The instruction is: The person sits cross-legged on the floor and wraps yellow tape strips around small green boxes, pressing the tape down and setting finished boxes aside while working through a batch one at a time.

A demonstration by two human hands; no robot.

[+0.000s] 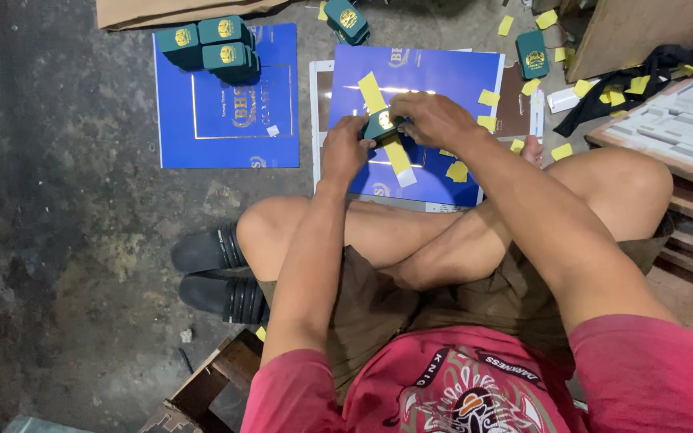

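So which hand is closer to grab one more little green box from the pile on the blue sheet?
Probably the left hand. Both hands hold a small green box, but the pile of green boxes sits up on the left side, and the right hand would have to cross over.

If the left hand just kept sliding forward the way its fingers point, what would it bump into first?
The left hand already touches the small green box that both hands hold. Past it, the line likely meets the yellow strip on the blue sheet, though depth is hard to judge from above.
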